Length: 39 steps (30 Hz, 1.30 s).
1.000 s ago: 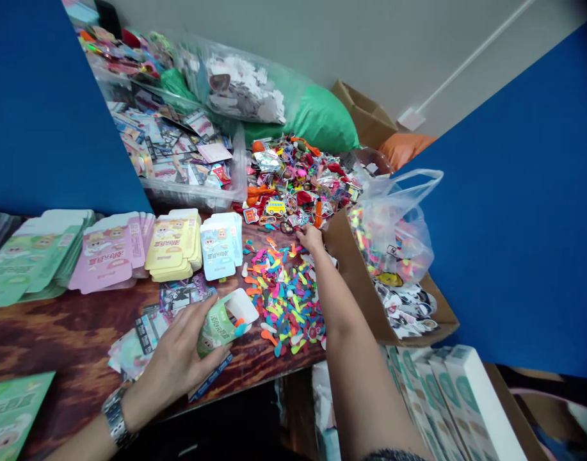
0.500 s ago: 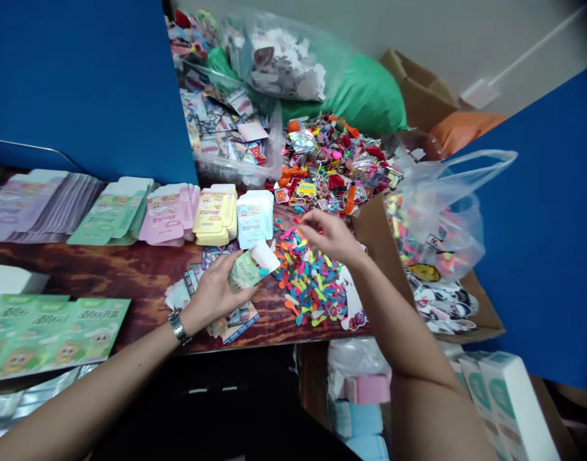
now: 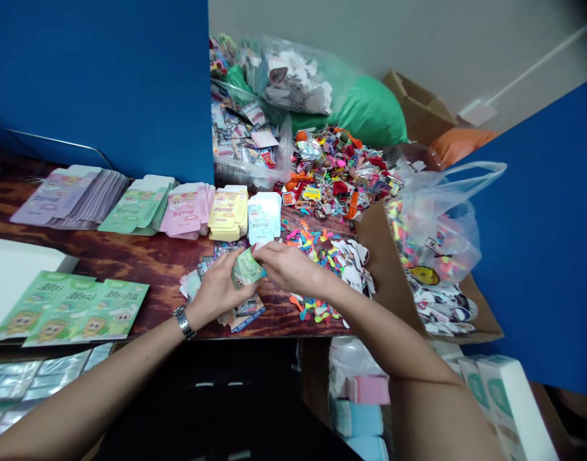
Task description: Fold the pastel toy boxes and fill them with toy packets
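Note:
My left hand (image 3: 215, 289) is closed around a small green paper box (image 3: 246, 269) held just above the wooden table (image 3: 139, 262). My right hand (image 3: 286, 267) has come against the box's right end, fingers pinched at its flap. Whether anything small sits in those fingers is hidden. Under the hands lies a loose pile of printed cards (image 3: 235, 314). To the right of the hands spread colourful little balloons (image 3: 312, 246) and white stickers (image 3: 353, 262).
Stacks of flat box blanks, purple (image 3: 63, 195), green (image 3: 137, 205), pink (image 3: 185, 208), yellow (image 3: 228, 211) and blue (image 3: 264, 218), line the back. Behind are a clear tub of cards (image 3: 248, 144) and a toy heap (image 3: 338, 169). A cardboard box (image 3: 384, 269) with a plastic bag (image 3: 437, 224) stands right. Green packs (image 3: 72, 307) lie left.
My right hand left the balloon pile and came back to the green box in my left hand. The view swung left, showing more of the table's left side.

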Each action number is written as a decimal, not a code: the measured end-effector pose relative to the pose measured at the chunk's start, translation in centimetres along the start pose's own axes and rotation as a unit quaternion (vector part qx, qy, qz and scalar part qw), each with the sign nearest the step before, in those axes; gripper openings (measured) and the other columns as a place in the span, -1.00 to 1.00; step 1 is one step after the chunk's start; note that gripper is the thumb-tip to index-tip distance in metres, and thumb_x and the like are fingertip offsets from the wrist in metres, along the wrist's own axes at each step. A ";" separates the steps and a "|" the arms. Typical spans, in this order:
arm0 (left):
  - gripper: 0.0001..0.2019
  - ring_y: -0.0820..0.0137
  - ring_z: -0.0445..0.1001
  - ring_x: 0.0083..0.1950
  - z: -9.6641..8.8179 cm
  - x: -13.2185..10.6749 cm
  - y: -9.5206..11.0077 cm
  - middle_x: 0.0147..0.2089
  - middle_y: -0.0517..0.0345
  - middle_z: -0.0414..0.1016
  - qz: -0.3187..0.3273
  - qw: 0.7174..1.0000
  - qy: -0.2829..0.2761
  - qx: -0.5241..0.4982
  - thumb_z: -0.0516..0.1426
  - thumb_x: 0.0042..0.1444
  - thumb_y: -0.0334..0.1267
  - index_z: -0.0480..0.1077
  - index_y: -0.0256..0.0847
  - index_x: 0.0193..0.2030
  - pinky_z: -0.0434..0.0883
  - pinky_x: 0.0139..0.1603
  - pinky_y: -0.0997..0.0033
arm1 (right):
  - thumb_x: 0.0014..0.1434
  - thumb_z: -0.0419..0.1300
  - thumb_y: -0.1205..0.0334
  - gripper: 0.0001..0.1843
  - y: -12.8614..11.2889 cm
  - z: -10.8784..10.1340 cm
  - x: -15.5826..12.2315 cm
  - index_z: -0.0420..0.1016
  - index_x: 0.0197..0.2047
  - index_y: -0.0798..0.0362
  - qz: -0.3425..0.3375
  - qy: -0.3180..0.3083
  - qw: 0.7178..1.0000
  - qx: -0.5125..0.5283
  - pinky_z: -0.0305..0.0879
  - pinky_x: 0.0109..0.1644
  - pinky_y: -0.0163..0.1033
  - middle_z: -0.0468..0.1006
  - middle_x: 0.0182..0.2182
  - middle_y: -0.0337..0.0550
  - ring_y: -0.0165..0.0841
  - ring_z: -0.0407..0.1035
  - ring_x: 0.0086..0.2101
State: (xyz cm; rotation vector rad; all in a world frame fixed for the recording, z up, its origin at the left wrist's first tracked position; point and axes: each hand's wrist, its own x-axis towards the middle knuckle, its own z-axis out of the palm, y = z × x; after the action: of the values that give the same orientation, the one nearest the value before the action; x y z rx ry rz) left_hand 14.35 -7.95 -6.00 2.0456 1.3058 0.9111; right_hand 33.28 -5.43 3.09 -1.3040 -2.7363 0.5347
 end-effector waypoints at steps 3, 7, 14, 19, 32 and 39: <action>-0.31 0.11 0.47 0.15 -0.2 0.0 -0.1 0.15 -0.14 0.45 -0.003 1.000 0.010 -0.013 0.26 0.03 -0.06 0.23 -0.27 0.27 0.42 0.18 0.09 | 0.28 0.10 0.44 -0.72 -0.7 0.7 -0.3 0.43 0.04 0.11 0.050 0.065 0.997 0.013 0.36 -0.06 -0.26 0.55 -0.11 -0.01 -0.31 0.47 -0.14; -0.33 0.11 0.44 0.21 -0.3 -0.4 -0.2 0.20 -0.13 0.43 0.025 0.999 0.017 -0.024 0.24 0.03 -0.14 0.22 -0.26 0.29 0.40 0.22 0.09 | 0.30 0.08 0.41 -0.80 -1.0 1.2 -0.9 0.45 -0.06 0.07 -0.008 0.127 0.992 0.020 0.40 -0.05 -0.24 0.60 -0.19 -0.07 -0.32 0.49 -0.19; -0.30 0.12 0.44 0.20 -1.0 -0.7 -0.2 0.23 -0.14 0.40 0.055 0.997 0.043 -0.023 0.24 0.07 -0.15 0.16 -0.23 0.33 0.43 0.20 0.10 | 0.21 0.14 0.45 -0.67 -0.5 0.5 -1.7 0.52 0.00 -0.03 -0.073 0.215 0.972 -0.064 0.37 0.13 -0.03 0.40 0.21 0.02 -0.18 0.32 0.13; -0.35 0.13 0.46 0.16 -0.8 -1.0 -0.3 0.17 -0.16 0.43 0.095 0.995 0.042 0.003 0.24 0.05 -0.24 0.19 -0.25 0.29 0.43 0.19 0.10 | 0.18 0.23 0.44 -0.65 -1.0 1.6 -1.3 0.50 0.03 -0.01 -0.028 0.124 0.978 -0.165 0.41 0.11 0.08 0.33 0.28 0.05 -0.07 0.28 0.16; -0.22 0.18 0.37 0.24 -1.9 -1.1 -0.7 0.27 -0.13 0.28 0.126 0.992 -0.012 -0.027 0.20 0.17 -0.21 -0.10 -0.09 0.45 0.40 0.19 0.18 | 0.32 0.15 0.18 -0.79 -0.5 2.3 -3.0 0.58 -0.08 0.04 -0.073 0.180 0.977 0.087 0.44 0.08 -0.11 0.49 0.04 0.07 -0.23 0.44 0.01; -0.39 0.27 0.44 0.08 -2.3 -1.3 -0.8 0.10 -0.05 0.37 0.141 0.990 0.006 -0.029 0.23 0.13 -0.26 0.10 -0.13 0.28 0.45 0.06 0.26 | 0.38 0.04 0.30 -0.64 -1.7 3.8 -3.0 0.39 0.20 -0.03 -0.016 0.269 0.946 0.180 0.45 0.05 -0.23 0.56 0.00 -0.06 -0.35 0.49 -0.03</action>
State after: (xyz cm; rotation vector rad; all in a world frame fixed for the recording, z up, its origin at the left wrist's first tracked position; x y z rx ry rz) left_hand 11.71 -8.65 -5.51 2.2168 0.9970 1.0729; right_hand 33.20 -9.74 0.39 -1.1084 -2.0921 0.5441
